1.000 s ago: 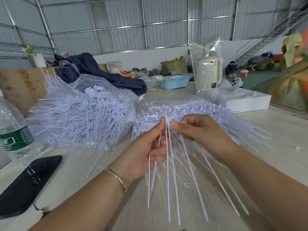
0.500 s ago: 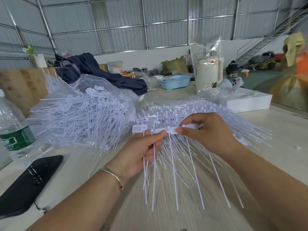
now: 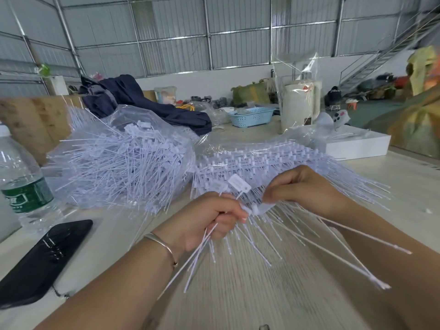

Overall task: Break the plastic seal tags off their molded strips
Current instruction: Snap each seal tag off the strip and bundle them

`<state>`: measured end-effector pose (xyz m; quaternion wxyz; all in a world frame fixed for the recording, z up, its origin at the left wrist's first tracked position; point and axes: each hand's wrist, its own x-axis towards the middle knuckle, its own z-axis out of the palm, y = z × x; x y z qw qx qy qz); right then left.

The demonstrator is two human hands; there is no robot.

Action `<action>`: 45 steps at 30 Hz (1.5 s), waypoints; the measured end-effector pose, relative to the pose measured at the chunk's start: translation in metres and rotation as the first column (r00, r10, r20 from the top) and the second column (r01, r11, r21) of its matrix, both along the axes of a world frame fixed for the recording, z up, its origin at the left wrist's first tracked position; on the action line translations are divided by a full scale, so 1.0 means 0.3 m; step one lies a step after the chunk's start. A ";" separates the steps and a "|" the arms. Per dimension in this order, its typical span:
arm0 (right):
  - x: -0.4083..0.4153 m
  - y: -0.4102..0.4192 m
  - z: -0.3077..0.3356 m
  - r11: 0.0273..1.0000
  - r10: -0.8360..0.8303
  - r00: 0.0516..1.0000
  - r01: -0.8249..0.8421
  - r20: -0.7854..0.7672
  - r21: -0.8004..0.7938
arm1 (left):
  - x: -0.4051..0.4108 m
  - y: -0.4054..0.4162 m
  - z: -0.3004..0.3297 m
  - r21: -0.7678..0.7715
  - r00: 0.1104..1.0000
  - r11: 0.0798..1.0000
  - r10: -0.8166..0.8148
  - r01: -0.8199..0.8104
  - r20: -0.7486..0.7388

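My left hand [image 3: 209, 220] grips a few white plastic seal tags [image 3: 238, 184], their flat heads sticking up above my fist and their thin tails fanning down toward me. My right hand [image 3: 300, 186] pinches the rest of the molded strip [image 3: 260, 208] just right of my left thumb, with its long tails trailing down to the right. Both hands are over the table in front of a stack of whole tag strips [image 3: 262, 158] lying on clear plastic. A clear bag of loose tags [image 3: 123, 160] sits to the left.
A water bottle [image 3: 21, 179] and a black phone [image 3: 42, 260] lie at the left on the pale wooden table [image 3: 250, 294]. A white box [image 3: 357, 146], a blue basket [image 3: 252, 116], a dark jacket [image 3: 142, 103] and a bagged white jug [image 3: 300, 106] stand behind.
The strip, held flat between both hands a moment ago, has been bent and twisted. My left hand has curled round several tags and dropped, tails swinging left; the right hand's tails swung right.
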<state>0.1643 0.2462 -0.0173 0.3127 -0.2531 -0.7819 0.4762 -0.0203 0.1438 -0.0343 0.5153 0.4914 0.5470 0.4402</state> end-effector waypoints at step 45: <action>-0.018 -0.014 -0.023 0.924 -0.095 0.994 0.066 0.059 0.377 | -0.024 -0.003 0.001 0.117 0.927 0.969 0.169 -0.219 0.333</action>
